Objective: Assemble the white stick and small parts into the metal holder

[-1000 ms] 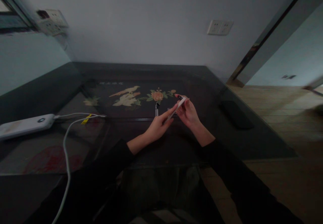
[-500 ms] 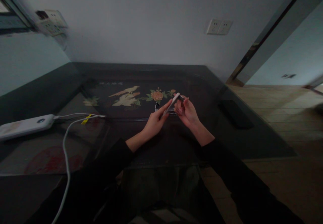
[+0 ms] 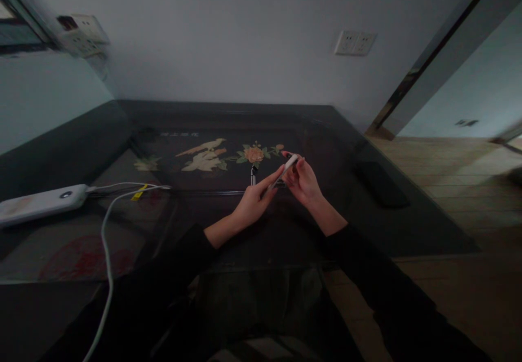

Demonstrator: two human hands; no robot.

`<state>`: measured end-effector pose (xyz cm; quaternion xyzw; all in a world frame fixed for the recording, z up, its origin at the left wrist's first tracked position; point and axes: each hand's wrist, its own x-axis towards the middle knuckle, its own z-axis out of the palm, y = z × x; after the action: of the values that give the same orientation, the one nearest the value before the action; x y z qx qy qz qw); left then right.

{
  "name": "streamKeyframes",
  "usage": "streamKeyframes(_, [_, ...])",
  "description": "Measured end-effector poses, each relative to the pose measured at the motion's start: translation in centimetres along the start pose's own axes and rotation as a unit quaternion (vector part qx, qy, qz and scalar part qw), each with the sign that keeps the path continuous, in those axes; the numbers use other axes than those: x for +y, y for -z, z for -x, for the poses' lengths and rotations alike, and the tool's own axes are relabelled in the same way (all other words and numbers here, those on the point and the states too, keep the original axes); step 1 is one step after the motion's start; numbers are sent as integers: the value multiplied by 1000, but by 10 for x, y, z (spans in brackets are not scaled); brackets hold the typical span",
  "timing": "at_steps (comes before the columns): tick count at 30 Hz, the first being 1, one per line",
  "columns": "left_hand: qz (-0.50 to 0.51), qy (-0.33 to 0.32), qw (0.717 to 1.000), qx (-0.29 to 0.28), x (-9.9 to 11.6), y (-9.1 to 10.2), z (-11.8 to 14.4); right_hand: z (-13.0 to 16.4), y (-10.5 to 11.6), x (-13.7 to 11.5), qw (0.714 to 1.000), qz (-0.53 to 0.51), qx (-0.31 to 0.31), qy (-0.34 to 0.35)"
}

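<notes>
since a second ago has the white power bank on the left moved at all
No. The power bank lies at the same spot on the table, its cables unchanged; only the hands shifted.

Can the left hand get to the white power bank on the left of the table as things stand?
Probably not straight away: the left hand is closed on the thin white object it shares with the right hand. The power bank lies far to the left on the dark table, with only its cable between.
</notes>
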<state>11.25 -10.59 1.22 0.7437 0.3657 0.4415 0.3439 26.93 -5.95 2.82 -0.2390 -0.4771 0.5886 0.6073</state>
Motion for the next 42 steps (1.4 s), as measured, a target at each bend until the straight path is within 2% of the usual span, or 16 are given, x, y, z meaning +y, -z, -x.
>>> streamKeyframes(7, [35, -29, 999, -22, 3, 0, -1, 0, 2, 0, 1000, -11, 1, -9])
streamKeyframes(14, [12, 16, 1000, 8, -4, 4, -5, 0, 1, 2, 1000, -11, -18, 13])
streamKeyframes(22, [14, 17, 999, 34, -8, 7, -6, 0, -3, -3, 999, -28, -38, 7])
streamKeyframes(29, [15, 20, 1000, 7, -4, 2, -2, 0, -2, 0, 999, -35, -22, 13])
streamKeyframes(35, [42, -40, 998, -15, 1, -2, -1, -1, 2, -1, 999, -41, -4, -17])
streamKeyframes(42, [62, -34, 997, -24, 0, -1, -3, -1, 3, 1, 999, -42, -6, -5])
